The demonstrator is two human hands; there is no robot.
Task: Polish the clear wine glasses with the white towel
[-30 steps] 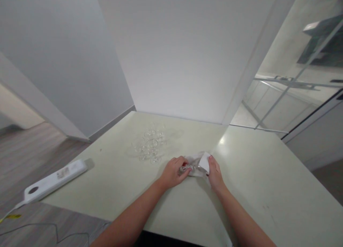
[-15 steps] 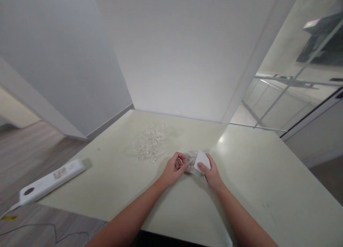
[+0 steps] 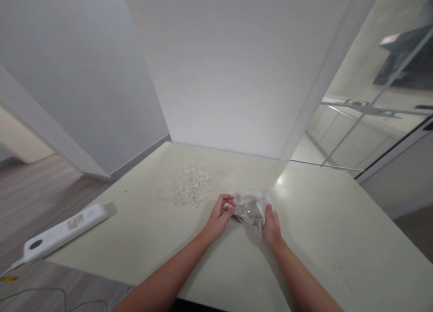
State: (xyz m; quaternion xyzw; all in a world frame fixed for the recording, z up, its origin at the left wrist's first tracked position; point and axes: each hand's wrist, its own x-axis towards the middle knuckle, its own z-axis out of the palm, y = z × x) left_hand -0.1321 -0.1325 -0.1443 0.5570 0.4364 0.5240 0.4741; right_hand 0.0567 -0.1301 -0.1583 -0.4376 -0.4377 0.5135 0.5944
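Note:
Over the middle of the pale table point(image 3: 321, 231), both my hands work on a clear stemmed glass point(image 3: 244, 209) wrapped in a white cloth point(image 3: 253, 203). My left hand point(image 3: 219, 217) pinches the glass's stem end with curled fingers. My right hand point(image 3: 271, 224) grips the cloth around the glass's bowl. A cluster of several clear glasses point(image 3: 189, 185) stands on the table just beyond my left hand.
A white power strip point(image 3: 62, 233) lies on the table's left edge, partly overhanging the wooden floor. White walls point(image 3: 219, 68) rise behind the table. A glass partition point(image 3: 372, 100) stands at the right.
My right hand has slid lower on the cloth, which now spreads more over the glass. My left hand's fingers have shifted on the stem. The glass stays between both hands.

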